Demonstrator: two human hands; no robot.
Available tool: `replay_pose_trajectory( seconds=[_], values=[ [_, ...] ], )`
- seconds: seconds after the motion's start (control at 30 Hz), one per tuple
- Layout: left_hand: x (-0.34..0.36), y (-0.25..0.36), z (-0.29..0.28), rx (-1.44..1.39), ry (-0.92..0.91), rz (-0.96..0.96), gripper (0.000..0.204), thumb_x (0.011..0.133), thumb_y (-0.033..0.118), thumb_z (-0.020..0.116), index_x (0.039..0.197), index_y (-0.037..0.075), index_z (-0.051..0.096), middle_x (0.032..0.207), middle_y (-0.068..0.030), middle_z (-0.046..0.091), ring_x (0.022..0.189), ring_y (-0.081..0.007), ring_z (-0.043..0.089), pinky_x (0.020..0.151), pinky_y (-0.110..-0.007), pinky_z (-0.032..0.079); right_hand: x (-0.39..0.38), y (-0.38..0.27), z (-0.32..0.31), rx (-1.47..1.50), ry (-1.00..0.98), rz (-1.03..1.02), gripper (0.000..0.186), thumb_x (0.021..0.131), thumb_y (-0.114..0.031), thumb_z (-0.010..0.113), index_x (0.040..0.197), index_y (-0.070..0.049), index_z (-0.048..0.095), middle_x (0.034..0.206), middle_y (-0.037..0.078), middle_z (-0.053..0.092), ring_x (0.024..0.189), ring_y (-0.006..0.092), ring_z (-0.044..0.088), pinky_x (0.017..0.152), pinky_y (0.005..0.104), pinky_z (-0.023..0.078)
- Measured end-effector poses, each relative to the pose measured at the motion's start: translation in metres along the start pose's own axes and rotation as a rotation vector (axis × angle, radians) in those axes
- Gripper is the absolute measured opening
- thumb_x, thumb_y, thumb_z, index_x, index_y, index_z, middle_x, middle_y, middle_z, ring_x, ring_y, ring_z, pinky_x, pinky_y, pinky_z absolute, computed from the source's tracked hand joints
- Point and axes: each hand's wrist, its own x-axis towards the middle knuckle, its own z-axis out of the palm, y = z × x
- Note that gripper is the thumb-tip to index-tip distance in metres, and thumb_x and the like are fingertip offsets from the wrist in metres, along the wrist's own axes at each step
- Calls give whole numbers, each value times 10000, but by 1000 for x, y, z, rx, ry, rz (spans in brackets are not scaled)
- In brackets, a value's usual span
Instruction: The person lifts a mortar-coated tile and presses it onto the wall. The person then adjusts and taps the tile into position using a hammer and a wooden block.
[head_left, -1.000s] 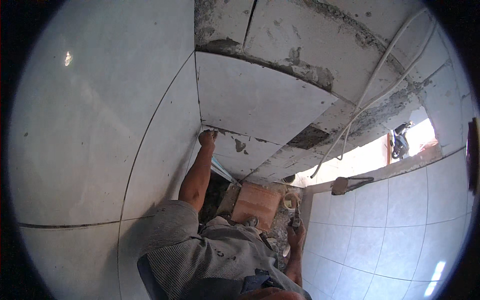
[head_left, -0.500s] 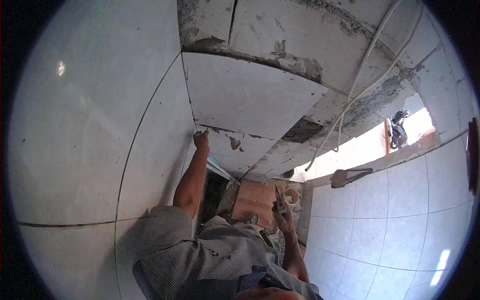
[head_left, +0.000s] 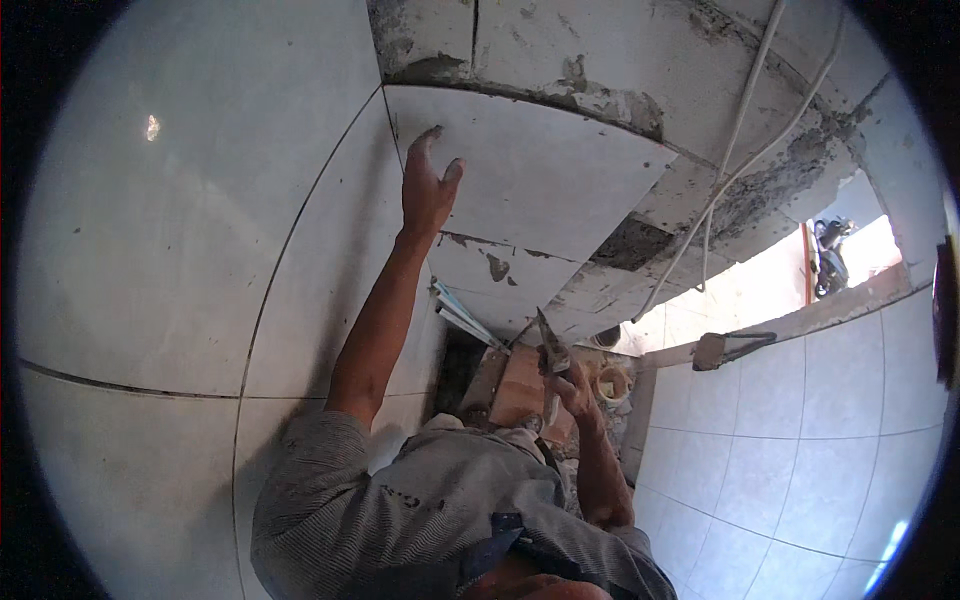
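My left hand (head_left: 432,190) is raised against the upper pale wall tile (head_left: 550,165), near its left edge. The thumb and fingers are apart and hold nothing; whether the fingertips touch the tile I cannot tell. Below that tile runs a narrow, chipped joint, and under it sits a lower tile (head_left: 540,275) with dark patches of mortar. My right hand (head_left: 575,392) is lower and to the right, wrapped round a trowel (head_left: 549,338) whose pointed blade tilts up.
Thin white and bluish lengths (head_left: 466,318) lean in the corner below the tiles. A round bucket (head_left: 612,383) stands beyond my right hand. Pale cables (head_left: 745,140) hang over the bare wall. On the right ledge sits a brownish block with a loop (head_left: 710,351).
My left hand has moved up from the joint between the tiles onto the upper tile's area, and its fingers have spread. My right hand has lifted the trowel slightly.
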Motion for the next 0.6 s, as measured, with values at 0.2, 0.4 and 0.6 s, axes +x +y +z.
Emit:
replay_pose_trajectory(
  seconds=[0.2, 0.4, 0.6],
  values=[
    [35, 52, 11, 480, 15, 568, 639, 694, 173, 670, 1242, 100, 350, 1280, -156, 345, 1191, -341, 314, 988, -448, 244, 21, -25, 14, -242, -113, -230, 497, 674, -167, 549, 1127, 5, 440, 928, 74, 490, 854, 182, 459, 772, 309, 382],
    [62, 77, 38, 716, -100, 796, 660, 680, 170, 680, 1255, 213, 360, 1344, -85, 248, 1238, -316, 248, 962, -504, 264, 25, -7, 25, -153, -115, -105, 547, 758, -307, 552, 1188, -11, 389, 1030, 89, 481, 947, 237, 441, 825, 332, 368],
    [70, 55, 33, 801, -272, 648, 708, 676, 256, 696, 1274, 197, 322, 1354, -163, 190, 1254, -344, 215, 971, -546, 241, 37, -27, 22, 73, -277, 119, 709, 737, -450, 582, 1252, -24, 345, 1167, 128, 439, 1071, 240, 406, 899, 359, 332]
  ],
)
